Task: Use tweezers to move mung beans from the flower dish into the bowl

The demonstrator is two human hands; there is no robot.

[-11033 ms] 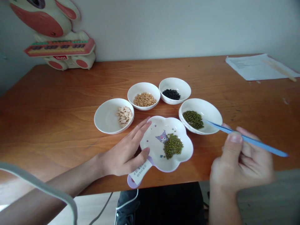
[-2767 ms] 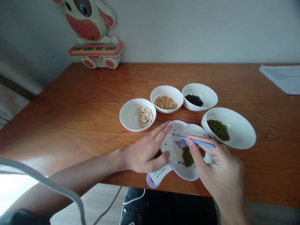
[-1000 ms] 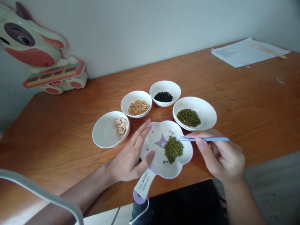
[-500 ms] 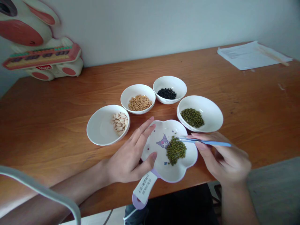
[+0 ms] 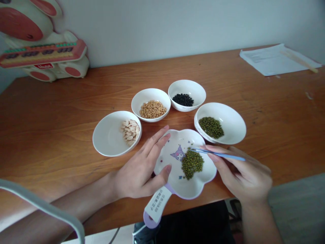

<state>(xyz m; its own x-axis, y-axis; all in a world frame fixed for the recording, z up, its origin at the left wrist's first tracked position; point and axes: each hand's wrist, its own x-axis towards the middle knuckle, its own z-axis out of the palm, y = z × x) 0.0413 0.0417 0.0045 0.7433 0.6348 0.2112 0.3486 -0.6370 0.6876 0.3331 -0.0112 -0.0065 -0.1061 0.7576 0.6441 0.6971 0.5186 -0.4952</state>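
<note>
A flower-shaped white dish (image 5: 167, 169) with a purple rim and labelled handle lies at the table's front edge, holding a pile of mung beans (image 5: 192, 164). My left hand (image 5: 144, 166) rests along the dish's left rim, fingers stretched out and thumb over the edge. Blue tweezers (image 5: 220, 154) are pinched between the thumb and fingers of my right hand (image 5: 243, 173). Their tips touch or hover over the pile's upper edge; whether a bean is between them is too small to tell. Just behind my right hand stands a white bowl (image 5: 232, 123) of mung beans.
Farther back are white bowls of black beans (image 5: 182, 100), soybeans (image 5: 153, 109) and pale flat seeds or nut pieces (image 5: 130, 132). A toy animal with a keyboard (image 5: 43, 54) stands back left. Papers (image 5: 276, 59) lie back right. A grey curved bar (image 5: 43, 203) crosses the lower left.
The camera view has shifted slightly. The tweezer tips have moved a little left relative to the bean pile. My left hand keeps its place on the dish.
</note>
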